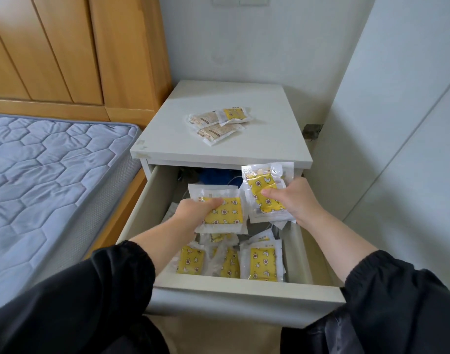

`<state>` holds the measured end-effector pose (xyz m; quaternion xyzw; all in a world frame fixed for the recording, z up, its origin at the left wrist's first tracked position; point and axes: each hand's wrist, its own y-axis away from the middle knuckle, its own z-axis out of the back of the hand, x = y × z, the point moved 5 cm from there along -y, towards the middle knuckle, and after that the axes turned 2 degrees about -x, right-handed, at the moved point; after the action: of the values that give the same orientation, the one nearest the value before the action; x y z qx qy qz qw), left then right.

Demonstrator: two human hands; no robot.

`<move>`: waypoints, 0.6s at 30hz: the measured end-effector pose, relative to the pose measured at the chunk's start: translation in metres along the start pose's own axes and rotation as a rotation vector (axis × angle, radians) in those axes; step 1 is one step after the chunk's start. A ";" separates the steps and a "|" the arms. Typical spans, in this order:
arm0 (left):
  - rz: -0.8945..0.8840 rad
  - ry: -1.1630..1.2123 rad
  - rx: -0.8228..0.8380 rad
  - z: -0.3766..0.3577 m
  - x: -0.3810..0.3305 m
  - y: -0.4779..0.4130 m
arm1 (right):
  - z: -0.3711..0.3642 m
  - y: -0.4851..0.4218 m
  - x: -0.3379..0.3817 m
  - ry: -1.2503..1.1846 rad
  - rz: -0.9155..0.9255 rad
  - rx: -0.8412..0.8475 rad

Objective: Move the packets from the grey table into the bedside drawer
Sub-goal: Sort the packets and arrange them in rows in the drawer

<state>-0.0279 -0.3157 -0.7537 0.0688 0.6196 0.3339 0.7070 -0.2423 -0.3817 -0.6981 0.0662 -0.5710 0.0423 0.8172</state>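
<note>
The bedside drawer (244, 287) stands pulled open below the grey table top (270, 139). My left hand (193, 213) grips a clear packet with a yellow patterned pad (229, 212) above the drawer's middle. My right hand (295, 200) grips a similar yellow packet (264, 182), tilted, over the drawer's back right. Several yellow packets (263, 263) lie in the drawer's front part. Three packets remain on the table top: one yellow (234, 114) and two beige (216, 132).
A bed with a blue-grey quilted mattress (40, 175) and wooden headboard (65, 47) is on the left. White cabinet panels (397, 149) stand close on the right. Dark blue items (219, 176) and cables lie at the drawer's back.
</note>
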 end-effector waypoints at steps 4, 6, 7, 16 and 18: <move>-0.100 -0.232 -0.021 0.018 -0.016 -0.011 | -0.004 0.007 0.008 0.197 0.139 0.024; -0.112 -0.292 -0.018 0.028 -0.012 -0.017 | -0.012 0.012 0.011 0.310 0.180 0.080; -0.103 -0.301 -0.032 0.033 -0.007 -0.020 | -0.015 0.013 0.009 0.371 0.193 0.110; -0.047 -0.132 -0.224 0.078 0.012 -0.031 | -0.065 0.022 -0.004 0.961 0.641 0.421; -0.096 -0.193 -0.223 0.077 0.010 -0.031 | -0.072 0.018 -0.006 1.038 0.623 0.404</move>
<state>0.0552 -0.3095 -0.7607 -0.0078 0.5105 0.3583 0.7816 -0.1800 -0.3527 -0.7266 0.0208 -0.0738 0.4115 0.9082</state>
